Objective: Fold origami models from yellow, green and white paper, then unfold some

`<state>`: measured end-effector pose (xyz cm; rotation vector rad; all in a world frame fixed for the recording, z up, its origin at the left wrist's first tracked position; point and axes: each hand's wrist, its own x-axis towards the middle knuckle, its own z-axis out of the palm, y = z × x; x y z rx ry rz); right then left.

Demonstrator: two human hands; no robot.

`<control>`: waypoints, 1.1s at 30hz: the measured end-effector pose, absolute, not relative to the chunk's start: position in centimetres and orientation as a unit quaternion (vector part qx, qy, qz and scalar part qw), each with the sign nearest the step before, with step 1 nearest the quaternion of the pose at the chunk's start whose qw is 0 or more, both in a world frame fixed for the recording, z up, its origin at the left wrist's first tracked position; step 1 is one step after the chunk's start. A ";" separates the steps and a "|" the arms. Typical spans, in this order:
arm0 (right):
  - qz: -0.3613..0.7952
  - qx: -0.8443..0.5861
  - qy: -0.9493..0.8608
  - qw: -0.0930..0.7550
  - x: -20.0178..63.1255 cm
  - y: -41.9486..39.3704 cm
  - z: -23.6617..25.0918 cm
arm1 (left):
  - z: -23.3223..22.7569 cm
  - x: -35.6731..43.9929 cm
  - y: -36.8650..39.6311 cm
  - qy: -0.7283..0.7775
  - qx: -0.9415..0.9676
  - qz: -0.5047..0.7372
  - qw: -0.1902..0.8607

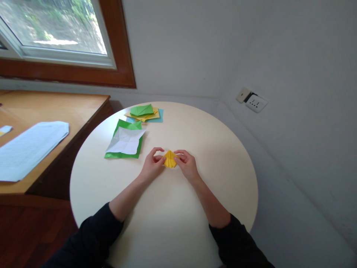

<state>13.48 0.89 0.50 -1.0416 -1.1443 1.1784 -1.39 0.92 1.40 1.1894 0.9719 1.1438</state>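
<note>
Yellow folded paper (170, 159) lies mid-table (223, 156) between our hands, long axis pointing away from us | left hand (152, 165) pinches its left edge | right hand (186, 162) pinches its right edge | both equally near.

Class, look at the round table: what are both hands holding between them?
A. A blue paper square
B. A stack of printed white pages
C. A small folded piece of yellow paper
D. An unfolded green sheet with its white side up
C: the left hand and right hand pinch the small folded piece of yellow paper from either side, above the round cream table.
</note>
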 end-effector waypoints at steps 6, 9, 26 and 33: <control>0.473 -0.454 -0.488 0.576 13.6 1.0 0.5 | 1.6 -1.6 1.2 0.432 0.561 0.465 0.531; 0.476 -0.472 -0.469 0.575 13.9 1.2 0.4 | 1.7 -1.8 1.2 0.399 0.576 0.434 0.565; 0.584 -0.365 -0.502 0.523 14.3 0.3 1.5 | 1.8 -1.9 1.4 0.433 0.493 0.511 0.556; 0.550 -0.394 -0.499 0.541 14.0 0.7 1.0 | 1.9 -1.8 1.4 0.423 0.497 0.490 0.578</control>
